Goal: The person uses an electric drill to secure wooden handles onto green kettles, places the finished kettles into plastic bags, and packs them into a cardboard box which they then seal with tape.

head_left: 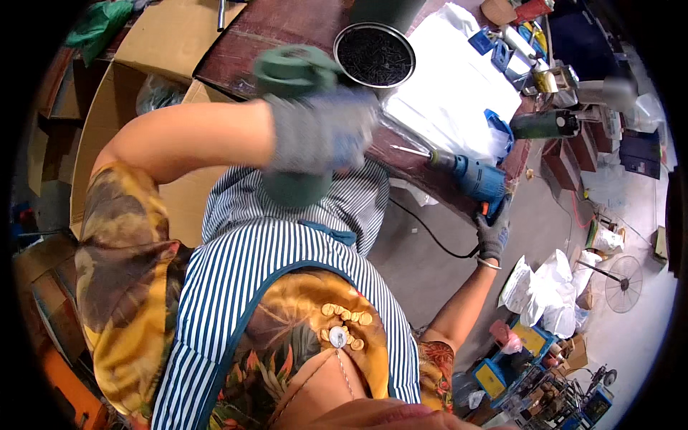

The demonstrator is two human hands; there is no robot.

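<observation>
My left hand [333, 132], in a grey-blue work glove, is smeared by motion. Its wrist crosses in front of a dark green cylindrical piece [295, 188], which stands between my lap and the table edge. Whether the fingers hold anything is not clear. At the right, my right hand [494, 228], also gloved, is closed round the handle of a blue power drill [479, 179]. The drill's long thin bit points left, toward the left hand. Beyond the left hand stands a round tin of black screws [374, 56].
A white sheet [451, 82] covers part of the dark red table [240, 54]. Another green cylinder [537, 126] lies at its right end. Open cardboard boxes [107, 129] stand on the left. The drill's black cord [430, 233] hangs below the table edge. A fan [622, 284] is farther right.
</observation>
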